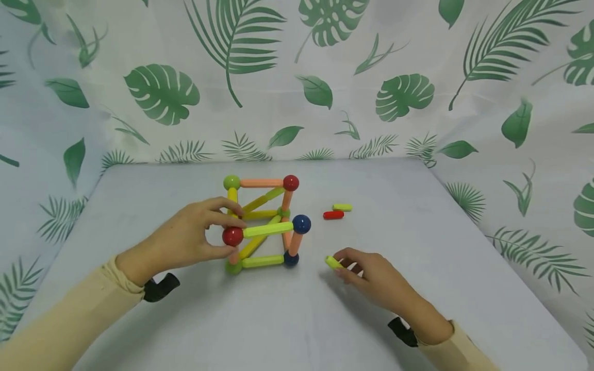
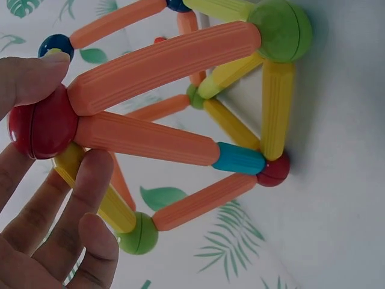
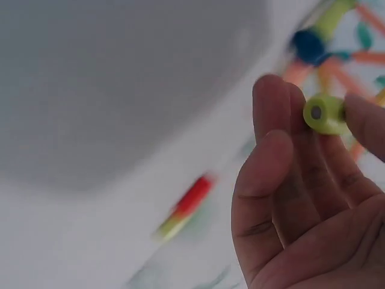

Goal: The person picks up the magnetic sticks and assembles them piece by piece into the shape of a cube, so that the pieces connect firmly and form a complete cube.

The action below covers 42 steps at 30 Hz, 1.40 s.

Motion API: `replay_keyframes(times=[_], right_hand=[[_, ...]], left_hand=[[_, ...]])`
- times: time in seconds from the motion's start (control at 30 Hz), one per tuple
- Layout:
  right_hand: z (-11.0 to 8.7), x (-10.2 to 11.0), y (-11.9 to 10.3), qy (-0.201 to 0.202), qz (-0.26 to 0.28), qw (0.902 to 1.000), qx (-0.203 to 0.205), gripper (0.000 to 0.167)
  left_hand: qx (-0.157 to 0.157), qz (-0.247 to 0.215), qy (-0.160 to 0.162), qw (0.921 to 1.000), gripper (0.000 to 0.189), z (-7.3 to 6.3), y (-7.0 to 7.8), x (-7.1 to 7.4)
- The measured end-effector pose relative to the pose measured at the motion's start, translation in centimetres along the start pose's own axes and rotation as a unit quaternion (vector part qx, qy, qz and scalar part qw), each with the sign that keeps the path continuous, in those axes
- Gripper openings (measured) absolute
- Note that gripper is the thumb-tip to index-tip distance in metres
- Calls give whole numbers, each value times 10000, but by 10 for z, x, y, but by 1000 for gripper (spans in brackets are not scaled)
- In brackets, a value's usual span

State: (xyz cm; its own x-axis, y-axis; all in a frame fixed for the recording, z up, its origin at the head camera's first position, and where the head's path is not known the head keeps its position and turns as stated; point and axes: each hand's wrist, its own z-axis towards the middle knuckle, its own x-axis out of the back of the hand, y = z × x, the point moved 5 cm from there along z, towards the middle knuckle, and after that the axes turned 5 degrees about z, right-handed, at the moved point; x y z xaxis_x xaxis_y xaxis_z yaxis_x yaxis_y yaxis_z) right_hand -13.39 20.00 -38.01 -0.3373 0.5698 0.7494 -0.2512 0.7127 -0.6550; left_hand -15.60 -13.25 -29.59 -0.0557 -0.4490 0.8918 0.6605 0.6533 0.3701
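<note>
A box-shaped frame of magnetic building rods and balls stands on the table in front of me. My left hand grips the red ball at its near upper left corner, thumb and fingers on either side. From that ball a yellow-green rod runs to a dark blue ball. In the left wrist view, orange rods and a short blue rod show on the frame's side. To the right of the frame, my right hand pinches a short yellow-green magnetic rod, whose round end shows a grey centre.
A short red rod and another short yellow-green rod lie side by side on the white table, right of the frame. Leaf-printed cloth hangs behind the table and along its sides.
</note>
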Motion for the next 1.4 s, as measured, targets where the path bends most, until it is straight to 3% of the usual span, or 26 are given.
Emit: replay_keyframes(times=[0.17,0.3,0.5,0.73,0.83,1.07,1.17,1.3,1.4], right_hand=[[15,-30,-57,-457,491,9967,451,27],[30,-51,-90,-514,1178,9880,855,27],[51,-73,-110,-383,2235,9709,771,29],[63,-84,-117,-170,2843,9566,617,32],[67,-87,-116,-219,3281,9423,623,33],[74,-93,-110,-490,4564,8873,445,36],[75,-94,-109,-529,4898,8696,331,35],[75,-94,-107,-554,5137,8561,101,39],[72,-94,-102,-587,5208,8516,-137,46]], left_hand=[[-28,104,-10,9999,41,-1,1,1],[-81,136,4,9999,42,-3,1,1],[-229,95,19,9997,43,-2,1,1],[-241,94,-41,9997,42,-3,-1,3],[-273,68,-22,9996,41,-3,-2,4],[-342,26,59,9994,40,-1,-1,5],[-359,27,87,9993,39,-1,-1,4],[-357,4,101,9993,39,1,-1,3],[-353,-2,69,9994,39,3,0,1]])
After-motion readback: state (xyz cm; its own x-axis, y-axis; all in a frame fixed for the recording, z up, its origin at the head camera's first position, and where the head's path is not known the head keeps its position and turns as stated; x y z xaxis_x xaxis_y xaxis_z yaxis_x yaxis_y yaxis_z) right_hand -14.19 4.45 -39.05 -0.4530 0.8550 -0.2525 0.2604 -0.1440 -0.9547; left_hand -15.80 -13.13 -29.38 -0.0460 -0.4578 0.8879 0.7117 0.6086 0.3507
